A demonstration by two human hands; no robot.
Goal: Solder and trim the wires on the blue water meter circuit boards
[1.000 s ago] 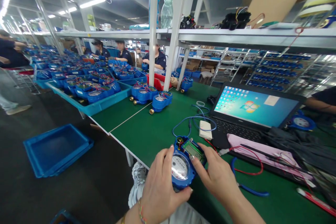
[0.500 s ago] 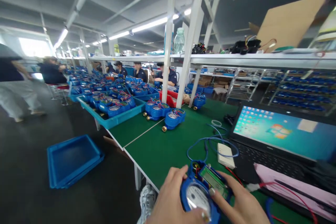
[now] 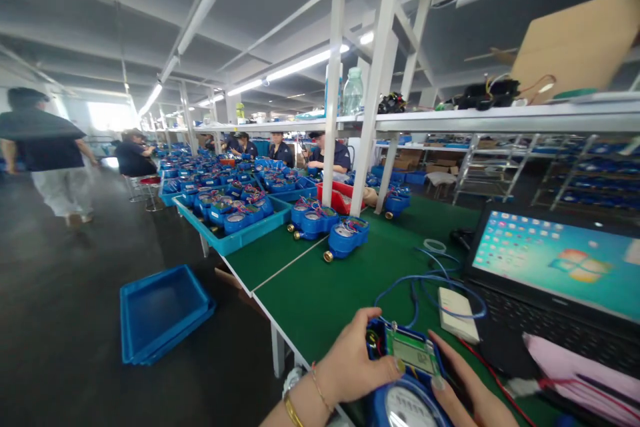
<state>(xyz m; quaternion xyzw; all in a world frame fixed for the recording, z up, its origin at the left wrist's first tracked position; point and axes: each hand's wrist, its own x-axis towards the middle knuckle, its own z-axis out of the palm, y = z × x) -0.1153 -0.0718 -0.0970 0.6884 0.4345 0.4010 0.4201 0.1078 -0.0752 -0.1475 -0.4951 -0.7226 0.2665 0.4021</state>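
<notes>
A blue water meter [image 3: 397, 380] with a round dial is at the bottom of the view, its lower part cut off by the frame edge. Above the dial sits an open housing with a green circuit board and a small display [image 3: 413, 350] showing dark digits. My left hand [image 3: 356, 361] grips the housing's left side, the thumb lying between display and dial. On the other side, my right hand [image 3: 467, 383] holds the meter with its thumb by the display's lower right corner.
A laptop [image 3: 550, 260], white box [image 3: 457, 315], blue cable [image 3: 400, 283] and pink paper [image 3: 565, 357] lie to the right. More meters [image 3: 345, 238] stand ahead, near a filled blue tray [image 3: 255, 232]. Stacked trays [image 3: 167, 313] lie on the floor; a person [image 3: 47, 140] stands left.
My left hand has shifted its grip, its thumb now beside the display instead of low on the dial. Digits now show on the display. The scene has shifted right in view.
</notes>
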